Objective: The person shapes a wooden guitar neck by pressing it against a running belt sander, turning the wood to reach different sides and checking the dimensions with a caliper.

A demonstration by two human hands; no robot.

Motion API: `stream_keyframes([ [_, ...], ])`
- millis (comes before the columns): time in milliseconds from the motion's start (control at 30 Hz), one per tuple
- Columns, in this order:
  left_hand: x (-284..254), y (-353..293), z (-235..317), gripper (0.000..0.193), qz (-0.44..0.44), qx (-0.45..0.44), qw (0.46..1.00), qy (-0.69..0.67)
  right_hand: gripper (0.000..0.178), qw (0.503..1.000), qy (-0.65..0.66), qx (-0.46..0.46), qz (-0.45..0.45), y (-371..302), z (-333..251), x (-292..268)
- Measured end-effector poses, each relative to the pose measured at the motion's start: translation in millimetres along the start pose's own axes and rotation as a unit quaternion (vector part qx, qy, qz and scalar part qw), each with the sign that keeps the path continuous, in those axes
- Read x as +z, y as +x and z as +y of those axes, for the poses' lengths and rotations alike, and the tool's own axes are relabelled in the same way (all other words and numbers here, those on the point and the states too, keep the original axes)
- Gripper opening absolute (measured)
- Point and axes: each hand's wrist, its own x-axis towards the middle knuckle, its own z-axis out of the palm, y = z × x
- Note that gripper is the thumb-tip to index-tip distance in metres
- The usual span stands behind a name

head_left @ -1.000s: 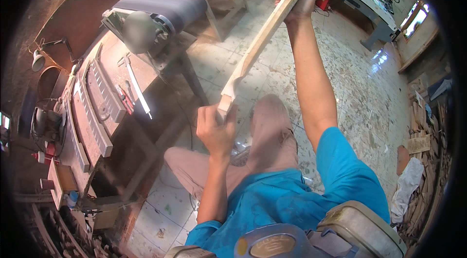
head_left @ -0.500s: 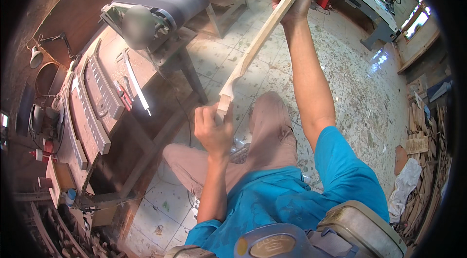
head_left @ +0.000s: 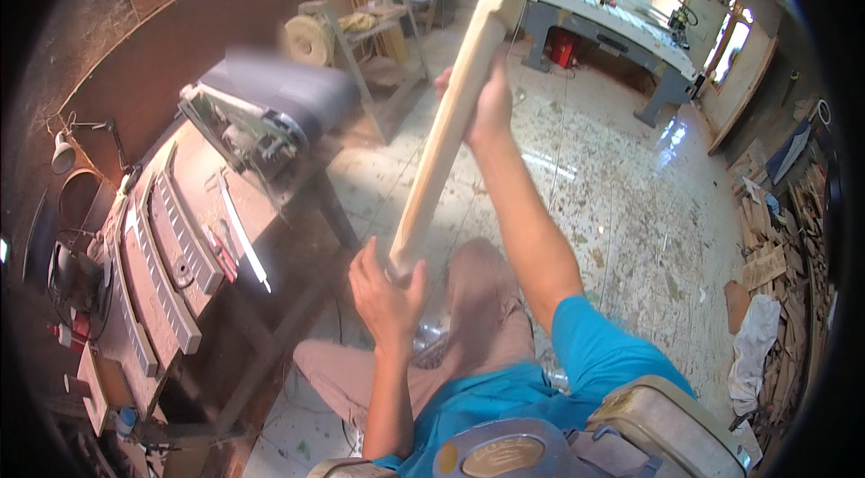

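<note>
Workshop floor (head_left: 631, 199), pale tile strewn with sawdust and chips. Far left: a desk lamp (head_left: 63, 154) against the dark wall, then a grey machine counter (head_left: 171, 253) with ribbed metal rails, a flat metal rule (head_left: 243, 239) lying on it, and a belt sander (head_left: 270, 109) at its far end. Beyond that, a small stand (head_left: 378, 54) carrying a buffing wheel (head_left: 306, 38).

Centre: left hand (head_left: 386, 293), grip clenched around the lower end of a long wooden plank (head_left: 455, 109). Plank is pale, bare wood, narrow and flat, smooth-faced, tilted steeply with its top end leaning away and right. It is held up in the air above the person's knees, clear of the counter.

Right hand (head_left: 491, 100) grips the plank higher up, fingers wrapped round its right edge, arm stretched out.

Right: a long grey workbench (head_left: 613, 27) in the background; wood offcuts (head_left: 775, 244) heaped along the wall.
</note>
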Motion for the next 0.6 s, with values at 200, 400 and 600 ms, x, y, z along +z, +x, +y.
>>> stream_keyframes([
  [200,39,31,21,0.072,-0.022,-0.009,0.996,-0.08,0.07,1.0,-0.001,0.006,0.019,-52,4,28],
  [400,61,34,-11,0.059,-0.108,-0.081,0.967,-0.216,0.073,0.984,0.019,-0.081,-0.157,-31,-29,32],
  [600,72,33,-43,0.058,-0.264,-0.079,0.889,-0.365,0.063,0.941,-0.076,-0.111,-0.31,25,-86,62],
])
